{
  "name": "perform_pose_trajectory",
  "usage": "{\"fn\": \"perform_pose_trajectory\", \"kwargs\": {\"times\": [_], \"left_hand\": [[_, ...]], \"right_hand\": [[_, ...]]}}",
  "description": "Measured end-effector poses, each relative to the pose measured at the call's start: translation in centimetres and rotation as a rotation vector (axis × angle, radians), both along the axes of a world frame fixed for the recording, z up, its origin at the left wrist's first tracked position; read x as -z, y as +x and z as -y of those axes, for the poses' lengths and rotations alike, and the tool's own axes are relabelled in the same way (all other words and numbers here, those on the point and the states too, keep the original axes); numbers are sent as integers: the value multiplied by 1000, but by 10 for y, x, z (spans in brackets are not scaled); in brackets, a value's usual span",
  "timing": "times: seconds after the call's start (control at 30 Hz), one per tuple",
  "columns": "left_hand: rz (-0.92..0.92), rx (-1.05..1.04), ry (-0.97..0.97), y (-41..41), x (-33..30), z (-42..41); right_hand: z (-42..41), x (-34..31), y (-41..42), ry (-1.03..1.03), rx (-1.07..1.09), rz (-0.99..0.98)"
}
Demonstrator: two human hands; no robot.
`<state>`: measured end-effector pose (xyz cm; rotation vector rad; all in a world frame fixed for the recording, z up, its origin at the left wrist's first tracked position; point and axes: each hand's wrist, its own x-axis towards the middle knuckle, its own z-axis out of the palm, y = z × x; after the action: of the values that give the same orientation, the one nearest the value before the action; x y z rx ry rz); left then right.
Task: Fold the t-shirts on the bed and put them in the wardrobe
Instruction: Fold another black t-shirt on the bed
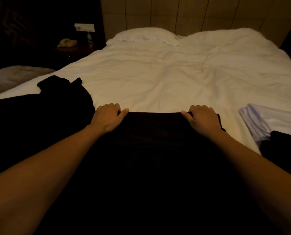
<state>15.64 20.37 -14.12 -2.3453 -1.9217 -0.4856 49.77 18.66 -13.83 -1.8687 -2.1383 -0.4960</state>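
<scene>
The limp black t-shirt (151, 133) could sag or crease unevenly if one hand lifts ahead of the other, and in this dim light a crooked edge would be easy to miss. The left hand (107, 117) pinches its far left corner, thumb on top with fingers curled over the edge. The right hand (202, 118) pinches the far right corner likewise, the shirt lying flat on the bed (158, 78) between them.

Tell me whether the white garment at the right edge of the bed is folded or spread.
Folded: the white garment lies as a compact stack with layered edges showing.
</scene>
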Motion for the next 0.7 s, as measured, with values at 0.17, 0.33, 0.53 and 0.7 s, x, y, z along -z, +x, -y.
{"fn": "perform_pose_trajectory", "kwargs": {"times": [0.17, 0.33, 0.53, 0.7], "left_hand": [[-77, -18, 89, 0, 0, -2], [-96, 29, -49, 0, 13, -1], [29, 118, -148, 3, -2, 2], [107, 80, 116, 6, -25, 21]], "right_hand": [[-1, 2, 0, -18, 36, -18], [0, 11, -2, -159, 54, -77], [9, -1, -7, -196, -56, -190], [29, -27, -15, 7, 28, -110]]}}
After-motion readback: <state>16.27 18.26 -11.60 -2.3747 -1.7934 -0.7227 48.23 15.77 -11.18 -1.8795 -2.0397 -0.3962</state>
